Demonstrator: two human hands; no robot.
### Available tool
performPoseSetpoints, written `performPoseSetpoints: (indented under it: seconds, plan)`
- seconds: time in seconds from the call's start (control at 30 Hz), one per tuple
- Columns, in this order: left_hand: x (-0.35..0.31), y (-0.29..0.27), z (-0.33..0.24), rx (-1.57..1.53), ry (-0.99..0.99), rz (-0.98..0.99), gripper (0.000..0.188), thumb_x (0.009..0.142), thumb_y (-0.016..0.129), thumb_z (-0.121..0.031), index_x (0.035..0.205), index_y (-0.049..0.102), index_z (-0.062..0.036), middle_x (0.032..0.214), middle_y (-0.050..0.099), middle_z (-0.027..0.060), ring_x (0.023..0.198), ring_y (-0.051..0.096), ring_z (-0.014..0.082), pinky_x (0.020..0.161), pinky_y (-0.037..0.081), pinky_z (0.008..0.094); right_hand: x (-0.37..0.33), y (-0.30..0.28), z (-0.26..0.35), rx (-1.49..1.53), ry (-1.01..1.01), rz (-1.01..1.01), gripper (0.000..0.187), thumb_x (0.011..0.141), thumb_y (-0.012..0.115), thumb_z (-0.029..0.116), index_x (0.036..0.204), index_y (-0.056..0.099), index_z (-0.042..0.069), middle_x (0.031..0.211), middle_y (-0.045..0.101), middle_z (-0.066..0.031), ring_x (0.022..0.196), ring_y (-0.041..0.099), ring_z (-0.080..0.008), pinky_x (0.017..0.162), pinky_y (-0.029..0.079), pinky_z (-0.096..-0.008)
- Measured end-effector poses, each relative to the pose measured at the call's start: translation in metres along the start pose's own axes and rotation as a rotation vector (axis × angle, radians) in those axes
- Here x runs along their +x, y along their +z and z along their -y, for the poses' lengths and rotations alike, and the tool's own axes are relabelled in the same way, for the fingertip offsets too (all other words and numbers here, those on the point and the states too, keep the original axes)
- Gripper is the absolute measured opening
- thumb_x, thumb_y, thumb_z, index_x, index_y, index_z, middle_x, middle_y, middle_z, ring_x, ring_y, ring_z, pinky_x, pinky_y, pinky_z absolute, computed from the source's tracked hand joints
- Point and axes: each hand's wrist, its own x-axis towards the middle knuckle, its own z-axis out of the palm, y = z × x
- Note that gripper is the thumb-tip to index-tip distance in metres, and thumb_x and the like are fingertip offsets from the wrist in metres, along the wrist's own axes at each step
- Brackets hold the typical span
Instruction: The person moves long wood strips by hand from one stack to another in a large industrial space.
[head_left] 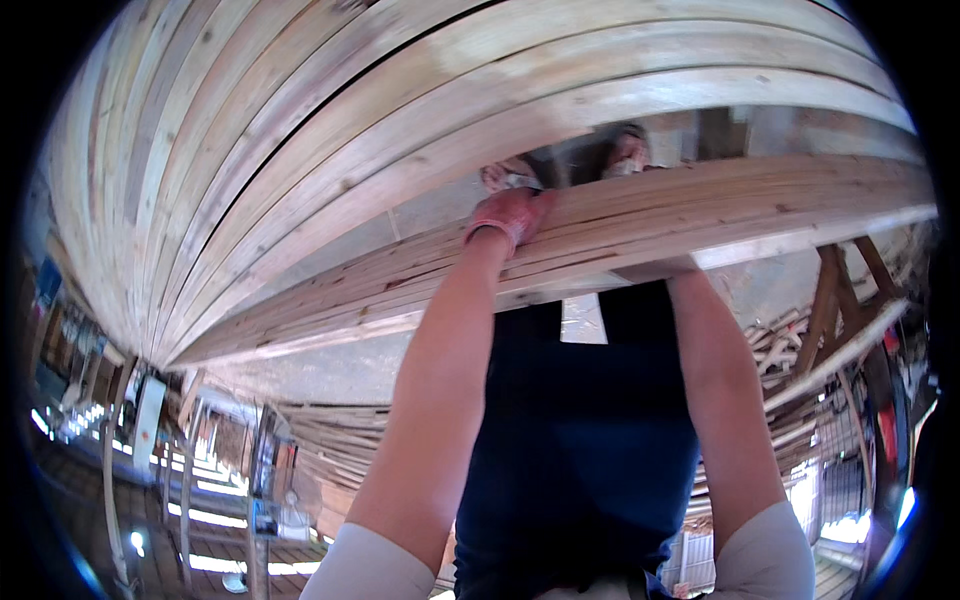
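A stack of long, pale wooden planks [400,285] stretches across in front of me, its left end running far out to the side. In a red-pink work glove, my left hand [510,215] lies over the top of these planks with its fingers curled at their far edge. My right forearm [715,350] reaches to the near edge of the planks, right of the left hand. The right hand itself is hidden at or under the wood, so its fingers do not show.
A broad layer of side-by-side boards [330,130] fills the far side. Two feet [628,152] show on the grey floor between it and the planks. Loose timber strips [345,440] lie behind at left, and a wooden trestle [835,300] stands at right.
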Motion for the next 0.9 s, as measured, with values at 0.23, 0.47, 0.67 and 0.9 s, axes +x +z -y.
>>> performPoseSetpoints:
  seconds: [0.23,0.47,0.67,0.9]
  plan:
    - [-0.080,-0.025,-0.027,0.013,0.032,0.004,0.068,0.087,0.033,-0.061,0.117,0.059,-0.0064,0.122,0.055,0.0200,0.117,0.050,0.0326,0.098,0.037,0.0399,-0.063,-0.010,0.001,0.001,0.002,-0.065,0.050,0.093,0.041,0.044,0.132,0.044,0.012,0.136,0.045,-0.0118,0.125,0.040,-0.0292,0.104,0.032,-0.0408]
    - [-0.176,-0.014,-0.035,0.018,0.053,-0.074,0.067,0.086,0.035,-0.062,0.111,0.062,-0.0066,0.113,0.060,0.0206,0.111,0.053,0.0338,0.095,0.038,0.0408,-0.155,-0.042,0.011,-0.038,0.024,-0.102,0.050,0.093,0.042,0.044,0.132,0.044,0.012,0.136,0.044,-0.0115,0.126,0.040,-0.0294,0.104,0.032,-0.0402]
    - [-0.242,0.015,-0.037,-0.044,0.062,-0.043,0.065,0.086,0.037,-0.062,0.110,0.063,-0.0073,0.113,0.060,0.0202,0.110,0.054,0.0343,0.095,0.039,0.0403,-0.224,-0.079,0.000,-0.080,0.073,-0.131,0.051,0.093,0.042,0.044,0.132,0.044,0.013,0.137,0.044,-0.0113,0.126,0.039,-0.0295,0.105,0.031,-0.0398]
    - [-0.249,0.055,-0.035,-0.029,0.052,-0.015,0.061,0.086,0.039,-0.058,0.113,0.061,-0.0078,0.116,0.058,0.0191,0.112,0.052,0.0343,0.097,0.038,0.0393,-0.249,-0.107,-0.038,-0.181,0.155,-0.124,0.051,0.092,0.042,0.044,0.133,0.044,0.013,0.138,0.043,-0.0110,0.127,0.038,-0.0297,0.105,0.031,-0.0392]
